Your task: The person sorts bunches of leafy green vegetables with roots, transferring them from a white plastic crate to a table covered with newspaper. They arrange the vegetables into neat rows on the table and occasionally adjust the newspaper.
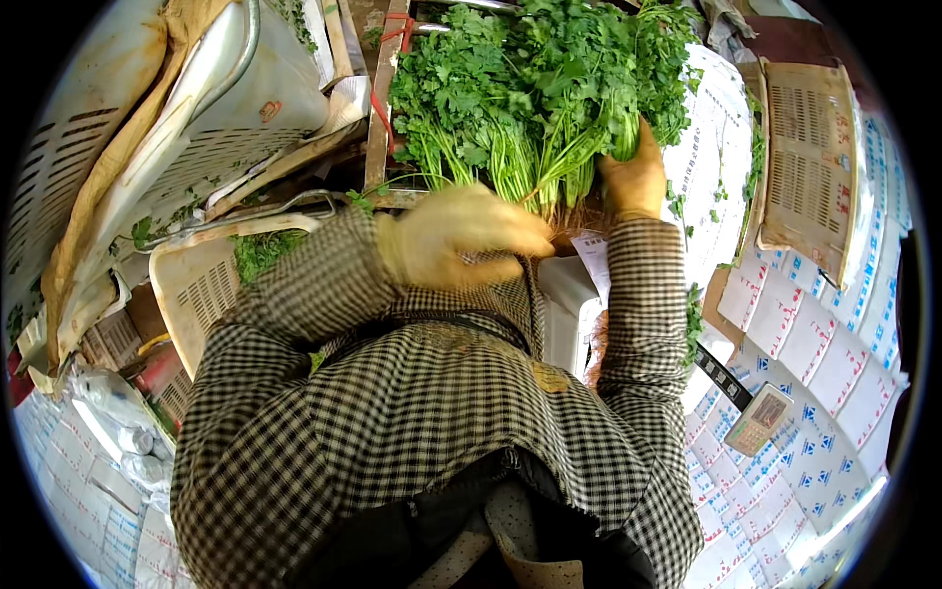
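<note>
A wide bunch of leafy green herbs (530, 103), like coriander or leaf celery, lies on a metal-framed rack (377, 132) before me, its thin roots towards my body. At its right side, my right hand (637, 177) in a yellowish glove curls around the stems, with the fingertips partly hidden by leaves. My left hand (464, 235), also gloved and blurred by motion, hovers over the near side by the root ends. Its fingers and thumb are apart, and nothing shows between them.
Beside the herbs lies a white printed sheet or sack (710, 154) with leaf scraps. Slatted plastic crates stand left (199, 287) and right (806, 162). A large pale crate (250, 125) leans at the upper left. A scale display (759, 420) sits low right, near printed cartons (817, 324).
</note>
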Demonstrator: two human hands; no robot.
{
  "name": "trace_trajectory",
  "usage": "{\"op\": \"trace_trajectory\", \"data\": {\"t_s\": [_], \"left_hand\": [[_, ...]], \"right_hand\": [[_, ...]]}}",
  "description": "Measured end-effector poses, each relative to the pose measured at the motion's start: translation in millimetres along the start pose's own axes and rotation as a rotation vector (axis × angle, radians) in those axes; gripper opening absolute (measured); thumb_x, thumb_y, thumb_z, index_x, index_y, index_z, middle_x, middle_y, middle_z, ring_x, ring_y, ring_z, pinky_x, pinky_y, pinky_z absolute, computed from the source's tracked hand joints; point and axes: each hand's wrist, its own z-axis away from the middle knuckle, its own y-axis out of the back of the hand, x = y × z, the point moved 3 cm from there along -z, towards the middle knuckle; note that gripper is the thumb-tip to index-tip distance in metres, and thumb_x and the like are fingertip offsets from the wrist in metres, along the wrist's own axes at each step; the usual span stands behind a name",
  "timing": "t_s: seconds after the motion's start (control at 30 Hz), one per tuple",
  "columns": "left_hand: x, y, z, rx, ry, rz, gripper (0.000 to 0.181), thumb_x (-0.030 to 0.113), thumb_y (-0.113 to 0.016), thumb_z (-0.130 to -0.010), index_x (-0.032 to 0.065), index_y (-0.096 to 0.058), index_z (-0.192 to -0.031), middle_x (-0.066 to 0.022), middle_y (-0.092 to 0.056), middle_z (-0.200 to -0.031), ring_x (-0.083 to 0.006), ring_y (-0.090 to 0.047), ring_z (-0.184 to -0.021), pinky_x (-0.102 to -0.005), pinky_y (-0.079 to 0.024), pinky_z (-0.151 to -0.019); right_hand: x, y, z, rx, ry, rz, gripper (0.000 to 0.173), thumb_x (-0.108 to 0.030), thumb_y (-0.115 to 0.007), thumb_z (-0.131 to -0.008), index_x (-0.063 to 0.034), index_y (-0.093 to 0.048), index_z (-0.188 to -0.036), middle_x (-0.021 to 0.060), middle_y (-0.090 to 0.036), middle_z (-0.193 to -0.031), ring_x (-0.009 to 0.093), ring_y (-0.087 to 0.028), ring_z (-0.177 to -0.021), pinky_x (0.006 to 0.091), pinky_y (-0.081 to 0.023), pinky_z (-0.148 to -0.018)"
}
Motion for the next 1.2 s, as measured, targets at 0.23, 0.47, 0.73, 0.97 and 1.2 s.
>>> {"op": "trace_trajectory", "data": {"t_s": [0.23,0.47,0.73,0.97,1.2], "left_hand": [[-55,60,64,0.199,0.296,-0.708,0.049,0.006,-0.070,-0.081,0.0111,-0.058,-0.128,-0.0084,-0.060,-0.128,-0.0257,-0.061,-0.110,-0.0364,-0.051,-0.092],[-55,8,61,0.416,0.606,-0.605,0.059,0.002,-0.067,-0.084,0.0147,-0.050,-0.138,-0.0085,-0.052,-0.137,-0.0237,-0.056,-0.116,-0.0341,-0.051,-0.093],[-53,9,25,0.325,0.706,-0.424,0.036,0.004,-0.062,-0.091,0.0091,-0.060,-0.127,-0.0073,-0.062,-0.125,-0.0168,-0.060,-0.109,-0.0273,-0.053,-0.087],[-36,53,-15,0.155,-0.067,-0.912,0.036,0.004,-0.061,-0.086,0.0085,-0.063,-0.122,-0.0126,-0.063,-0.125,-0.0272,-0.065,-0.105,-0.0370,-0.054,-0.086],[-140,12,-64,-0.092,0.098,-1.145,0.049,0.028,-0.052,-0.097,0.0305,-0.039,-0.144,0.0007,-0.030,-0.156,-0.0213,-0.032,-0.141,-0.0481,-0.029,-0.113]], "right_hand": [[-39,-25,19,-0.036,0.110,0.366,0.097,-0.050,-0.076,-0.077,-0.0038,-0.030,-0.148,-0.0016,-0.053,-0.069,0.008,-0.045,-0.057,0.0205,-0.044,-0.045],[-28,23,41,0.329,0.444,0.023,0.076,-0.041,-0.073,-0.083,-0.0021,-0.042,-0.141,0.0142,-0.066,-0.119,0.023,-0.067,-0.095,0.0332,-0.053,-0.087],[-62,-20,33,-0.063,0.779,-0.222,0.039,-0.026,-0.065,-0.090,-0.0087,-0.060,-0.126,0.0097,-0.071,-0.089,0.020,-0.067,-0.078,0.0359,-0.056,-0.077],[-68,-14,43,-0.255,0.911,0.221,0.038,-0.019,-0.067,-0.087,-0.0117,-0.062,-0.124,0.0037,-0.072,-0.103,0.019,-0.065,-0.082,0.0324,-0.055,-0.079],[-15,-19,67,-0.192,1.015,0.232,0.050,0.001,-0.062,-0.086,-0.0129,-0.052,-0.134,0.0126,-0.059,-0.129,0.014,-0.057,-0.062,0.0264,-0.053,-0.058]]}}
